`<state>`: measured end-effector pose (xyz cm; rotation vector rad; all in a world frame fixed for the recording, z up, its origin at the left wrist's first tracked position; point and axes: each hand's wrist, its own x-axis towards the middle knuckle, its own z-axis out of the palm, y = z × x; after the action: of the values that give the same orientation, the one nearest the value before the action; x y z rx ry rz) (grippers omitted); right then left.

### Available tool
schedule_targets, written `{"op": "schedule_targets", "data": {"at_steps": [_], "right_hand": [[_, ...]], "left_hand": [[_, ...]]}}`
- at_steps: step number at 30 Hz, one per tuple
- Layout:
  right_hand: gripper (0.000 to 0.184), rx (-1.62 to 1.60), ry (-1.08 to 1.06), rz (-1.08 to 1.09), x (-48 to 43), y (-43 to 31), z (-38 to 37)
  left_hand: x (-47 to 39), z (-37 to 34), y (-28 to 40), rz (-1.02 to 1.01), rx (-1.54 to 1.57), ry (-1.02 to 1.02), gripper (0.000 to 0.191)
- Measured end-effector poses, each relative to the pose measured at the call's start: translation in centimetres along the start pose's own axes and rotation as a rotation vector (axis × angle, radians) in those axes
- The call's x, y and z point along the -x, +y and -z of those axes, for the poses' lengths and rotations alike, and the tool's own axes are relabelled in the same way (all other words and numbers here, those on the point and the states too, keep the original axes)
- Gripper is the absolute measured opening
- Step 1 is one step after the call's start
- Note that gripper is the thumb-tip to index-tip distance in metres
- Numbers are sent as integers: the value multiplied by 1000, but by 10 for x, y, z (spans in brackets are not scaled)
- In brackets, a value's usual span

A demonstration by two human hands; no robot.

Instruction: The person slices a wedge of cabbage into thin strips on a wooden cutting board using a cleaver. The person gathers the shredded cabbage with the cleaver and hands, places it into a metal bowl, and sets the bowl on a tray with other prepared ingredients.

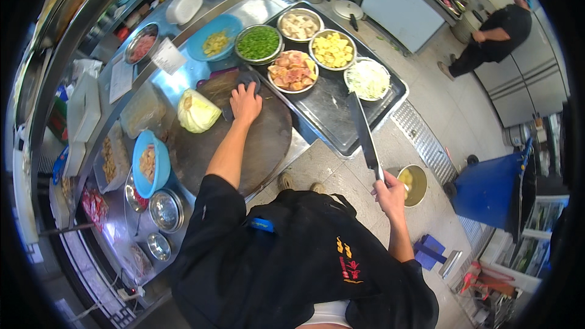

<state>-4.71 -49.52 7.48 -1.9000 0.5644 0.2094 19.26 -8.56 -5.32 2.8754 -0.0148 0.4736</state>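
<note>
My right hand (388, 193) grips the handle of a kitchen knife (364, 135). Its long blade points away from me, with the tip by a steel bowl of shredded pale vegetable (368, 78). My left hand (246, 104) presses a bunched dark cloth (248, 81) against the round chopping block (256, 160); the palm's underside is hidden. Left of that hand, a cut piece of cabbage (197, 112) rests on the block. Wet streaks and a few small scraps show on the wood near the cloth.
A black tray (333, 123) holds several bowls, including chopped greens (258, 43) and raw meat chunks (292, 71). Blue bowls (151, 164) and steel bowls (159, 246) stand left. A pot (416, 187) and blue bin (484, 187) are at right. Another person (498, 32) stands far right.
</note>
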Motion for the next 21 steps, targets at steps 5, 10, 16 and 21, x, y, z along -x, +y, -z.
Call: {"op": "schedule_targets", "data": {"at_steps": [5, 10, 16, 21], "right_hand": [[37, -40, -29, -15, -2, -7, 2], [44, 175, 140, 495, -5, -8, -4], [53, 434, 147, 964, -7, -4, -55], [67, 543, -91, 951, -7, 29, -70]], "left_hand": [[102, 21, 72, -358, 258, -310, 44], [149, 42, 116, 98, 1162, -444, 44], [156, 59, 191, 892, 2125, -581, 45], [156, 79, 198, 968, 2283, -550, 56]]}}
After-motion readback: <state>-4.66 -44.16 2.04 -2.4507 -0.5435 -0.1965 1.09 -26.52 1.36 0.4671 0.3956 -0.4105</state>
